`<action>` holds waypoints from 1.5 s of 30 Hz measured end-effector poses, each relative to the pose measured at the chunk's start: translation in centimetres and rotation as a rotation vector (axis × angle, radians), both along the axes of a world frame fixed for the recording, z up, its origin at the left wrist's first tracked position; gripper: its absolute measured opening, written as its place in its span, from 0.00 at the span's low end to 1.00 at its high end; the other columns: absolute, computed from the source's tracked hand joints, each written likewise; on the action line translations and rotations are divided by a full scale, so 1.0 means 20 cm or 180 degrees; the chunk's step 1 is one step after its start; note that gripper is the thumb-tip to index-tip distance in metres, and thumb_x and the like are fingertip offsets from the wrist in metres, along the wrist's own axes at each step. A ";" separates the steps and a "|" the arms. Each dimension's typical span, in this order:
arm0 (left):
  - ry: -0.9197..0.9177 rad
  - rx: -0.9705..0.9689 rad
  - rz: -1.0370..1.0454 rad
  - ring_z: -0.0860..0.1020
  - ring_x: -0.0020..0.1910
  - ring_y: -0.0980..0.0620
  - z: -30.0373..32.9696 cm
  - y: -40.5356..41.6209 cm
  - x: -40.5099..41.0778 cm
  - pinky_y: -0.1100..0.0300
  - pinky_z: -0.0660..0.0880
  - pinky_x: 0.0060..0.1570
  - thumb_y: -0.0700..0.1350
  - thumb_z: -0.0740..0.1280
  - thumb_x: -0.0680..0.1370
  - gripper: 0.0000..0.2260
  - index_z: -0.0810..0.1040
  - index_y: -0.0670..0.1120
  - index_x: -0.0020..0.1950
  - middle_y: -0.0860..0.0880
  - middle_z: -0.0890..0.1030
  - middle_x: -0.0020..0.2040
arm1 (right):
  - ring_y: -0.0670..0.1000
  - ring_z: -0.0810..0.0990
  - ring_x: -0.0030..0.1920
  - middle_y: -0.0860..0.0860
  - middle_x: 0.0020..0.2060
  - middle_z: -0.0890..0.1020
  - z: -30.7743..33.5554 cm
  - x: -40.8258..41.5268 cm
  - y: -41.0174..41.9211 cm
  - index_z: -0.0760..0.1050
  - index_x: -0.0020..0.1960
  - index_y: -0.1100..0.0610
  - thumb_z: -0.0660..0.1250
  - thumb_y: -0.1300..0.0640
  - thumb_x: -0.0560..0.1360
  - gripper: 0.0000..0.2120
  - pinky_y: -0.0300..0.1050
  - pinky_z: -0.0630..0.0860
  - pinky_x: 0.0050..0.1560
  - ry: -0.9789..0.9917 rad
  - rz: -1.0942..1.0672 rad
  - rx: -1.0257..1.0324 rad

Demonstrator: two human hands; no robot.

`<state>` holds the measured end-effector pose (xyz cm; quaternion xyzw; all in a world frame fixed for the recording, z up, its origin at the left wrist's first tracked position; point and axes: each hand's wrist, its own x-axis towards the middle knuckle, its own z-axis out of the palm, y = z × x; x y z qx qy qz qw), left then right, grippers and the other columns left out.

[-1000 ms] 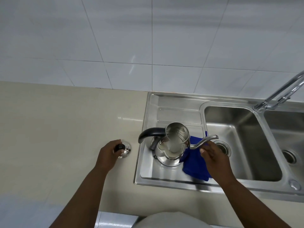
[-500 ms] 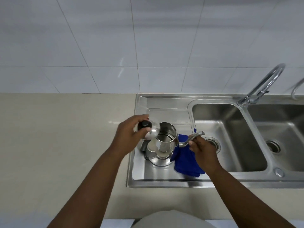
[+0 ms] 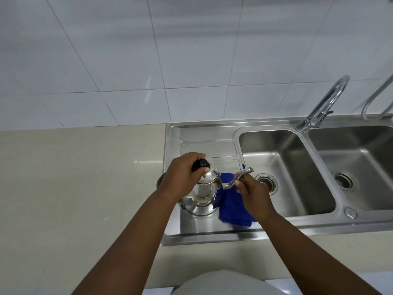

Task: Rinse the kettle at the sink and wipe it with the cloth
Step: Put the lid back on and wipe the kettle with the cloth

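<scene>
A shiny steel kettle (image 3: 203, 195) stands on the sink's drainboard (image 3: 209, 143). My left hand (image 3: 184, 176) grips the black knob of the kettle lid (image 3: 209, 173) and holds the lid on top of the kettle's mouth. My right hand (image 3: 252, 189) pinches the thin curved spout (image 3: 239, 177) that sticks out to the right. A folded blue cloth (image 3: 231, 204) lies on the drainboard just right of the kettle, partly under my right hand. The kettle's black handle is hidden behind my left hand.
Two steel basins sit to the right, the near one (image 3: 287, 173) with a drain right beside my right hand. A curved tap (image 3: 325, 103) rises between the basins at the back. Beige countertop (image 3: 74, 188) stretches left of the sink; white tiled wall behind.
My left hand picked the lid up from the counter, carried it right and set it over the kettle's mouth. My right hand stayed on the spout.
</scene>
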<state>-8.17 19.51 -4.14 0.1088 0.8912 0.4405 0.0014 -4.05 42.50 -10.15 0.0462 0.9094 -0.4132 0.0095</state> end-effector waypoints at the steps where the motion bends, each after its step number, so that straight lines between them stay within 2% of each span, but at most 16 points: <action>1: 0.0010 -0.0022 -0.0001 0.78 0.55 0.59 0.00 -0.01 0.00 0.75 0.67 0.53 0.49 0.73 0.73 0.17 0.79 0.52 0.61 0.54 0.82 0.58 | 0.50 0.84 0.42 0.51 0.40 0.85 0.00 0.00 0.00 0.78 0.53 0.54 0.62 0.55 0.81 0.06 0.50 0.81 0.50 -0.0010 -0.0002 0.0002; 7: 0.0064 -0.0095 -0.0007 0.79 0.56 0.57 -0.01 -0.01 0.00 0.76 0.67 0.52 0.50 0.73 0.73 0.17 0.79 0.53 0.62 0.54 0.83 0.57 | 0.50 0.83 0.40 0.51 0.39 0.84 -0.01 -0.01 0.00 0.77 0.53 0.54 0.62 0.54 0.81 0.07 0.45 0.79 0.47 0.0001 0.0019 0.0085; 8: 0.0067 -0.0099 -0.0009 0.79 0.57 0.56 -0.01 -0.02 0.00 0.73 0.69 0.54 0.50 0.72 0.73 0.17 0.78 0.53 0.62 0.54 0.83 0.57 | 0.50 0.83 0.40 0.51 0.39 0.84 -0.01 -0.01 0.00 0.77 0.54 0.54 0.61 0.54 0.81 0.07 0.44 0.79 0.46 -0.0001 0.0013 0.0099; 10: 0.0061 -0.0156 0.0009 0.76 0.64 0.52 -0.02 -0.02 0.00 0.61 0.70 0.64 0.51 0.72 0.73 0.17 0.78 0.55 0.62 0.54 0.83 0.58 | 0.50 0.83 0.40 0.51 0.39 0.84 -0.02 -0.01 0.00 0.77 0.54 0.54 0.61 0.54 0.81 0.07 0.41 0.77 0.44 0.0005 -0.0002 0.0117; 11: 0.0050 -0.0218 0.0030 0.72 0.69 0.49 -0.02 -0.02 0.00 0.55 0.67 0.68 0.51 0.72 0.73 0.17 0.77 0.56 0.62 0.54 0.83 0.59 | 0.50 0.83 0.40 0.51 0.39 0.84 -0.02 -0.01 0.00 0.77 0.54 0.54 0.61 0.54 0.81 0.07 0.40 0.76 0.43 0.0010 -0.0015 0.0109; 13: 0.0036 -0.0304 0.0060 0.64 0.74 0.45 -0.03 -0.02 -0.01 0.51 0.60 0.72 0.52 0.72 0.73 0.17 0.78 0.57 0.62 0.55 0.81 0.61 | 0.50 0.83 0.40 0.52 0.39 0.84 -0.03 -0.01 -0.01 0.76 0.54 0.55 0.61 0.54 0.81 0.07 0.38 0.75 0.42 0.0008 -0.0033 0.0076; 15: 0.0092 -0.0370 0.0023 0.63 0.75 0.44 -0.02 -0.03 -0.03 0.51 0.56 0.74 0.52 0.72 0.73 0.15 0.78 0.56 0.60 0.56 0.81 0.62 | 0.50 0.82 0.40 0.51 0.39 0.84 -0.03 -0.01 -0.01 0.76 0.54 0.55 0.61 0.54 0.82 0.07 0.35 0.73 0.41 -0.0002 -0.0040 0.0074; 19: 0.0225 -0.0582 -0.0067 0.71 0.70 0.45 0.00 -0.02 -0.04 0.57 0.50 0.72 0.53 0.72 0.73 0.14 0.79 0.53 0.58 0.55 0.83 0.58 | 0.47 0.80 0.39 0.50 0.39 0.82 -0.04 -0.01 -0.01 0.76 0.54 0.55 0.60 0.54 0.82 0.08 0.33 0.70 0.39 -0.0017 -0.0030 0.0117; 22: 0.0223 -0.0693 -0.0092 0.69 0.70 0.46 0.02 -0.01 -0.04 0.58 0.52 0.69 0.53 0.72 0.73 0.14 0.79 0.53 0.57 0.51 0.84 0.55 | 0.45 0.79 0.38 0.49 0.39 0.82 -0.04 -0.01 -0.02 0.76 0.55 0.55 0.60 0.54 0.82 0.07 0.32 0.69 0.38 0.0003 -0.0022 0.0137; 27: 0.0209 -0.0441 -0.0178 0.72 0.67 0.50 0.00 -0.02 -0.03 0.59 0.54 0.72 0.51 0.72 0.74 0.15 0.78 0.52 0.59 0.53 0.83 0.59 | 0.45 0.79 0.38 0.50 0.40 0.83 -0.05 -0.01 -0.02 0.76 0.54 0.54 0.60 0.54 0.82 0.07 0.31 0.69 0.38 -0.0007 -0.0073 0.0110; 29: 0.0242 -0.0371 -0.0323 0.74 0.62 0.54 -0.01 -0.03 -0.02 0.58 0.62 0.71 0.49 0.71 0.75 0.14 0.77 0.52 0.60 0.53 0.81 0.59 | 0.45 0.80 0.38 0.50 0.40 0.83 -0.06 -0.02 -0.02 0.76 0.55 0.54 0.60 0.54 0.82 0.07 0.31 0.69 0.38 -0.0016 -0.0063 0.0123; 31: 0.0262 -0.0367 -0.0529 0.77 0.57 0.55 -0.01 -0.03 -0.03 0.55 0.74 0.61 0.47 0.69 0.75 0.14 0.77 0.51 0.60 0.54 0.80 0.59 | 0.45 0.80 0.38 0.49 0.39 0.83 -0.06 -0.03 -0.01 0.76 0.55 0.55 0.60 0.54 0.82 0.08 0.32 0.70 0.37 -0.0002 -0.0029 0.0139; 33: 0.0283 -0.0346 -0.0722 0.77 0.55 0.55 0.01 -0.04 -0.05 0.54 0.76 0.56 0.46 0.69 0.76 0.13 0.78 0.49 0.60 0.53 0.80 0.57 | 0.47 0.82 0.39 0.49 0.40 0.83 -0.04 -0.07 -0.02 0.76 0.57 0.55 0.60 0.54 0.82 0.09 0.36 0.74 0.39 0.0022 0.0039 0.0107; 36: 0.0158 -0.0240 -0.0926 0.78 0.60 0.54 0.02 -0.04 -0.07 0.54 0.76 0.59 0.43 0.70 0.76 0.13 0.79 0.46 0.61 0.51 0.81 0.60 | 0.52 0.85 0.45 0.51 0.46 0.85 -0.02 -0.19 -0.03 0.77 0.60 0.54 0.60 0.56 0.82 0.10 0.47 0.81 0.51 -0.0072 0.0171 -0.0158; 39: 0.0037 -0.0138 -0.0920 0.76 0.63 0.56 0.01 -0.03 -0.06 0.54 0.76 0.60 0.43 0.69 0.76 0.14 0.78 0.46 0.62 0.51 0.80 0.63 | 0.54 0.84 0.53 0.55 0.52 0.85 0.00 -0.32 -0.06 0.77 0.61 0.54 0.61 0.59 0.81 0.11 0.54 0.80 0.60 -0.0326 0.0362 -0.0474; 45: 0.0063 0.0025 -0.0644 0.76 0.62 0.57 -0.05 -0.02 -0.03 0.51 0.73 0.65 0.45 0.69 0.77 0.15 0.77 0.47 0.63 0.54 0.79 0.63 | 0.56 0.82 0.58 0.57 0.57 0.83 0.04 -0.49 -0.14 0.77 0.63 0.57 0.60 0.61 0.82 0.12 0.56 0.79 0.63 -0.0687 0.0714 -0.0696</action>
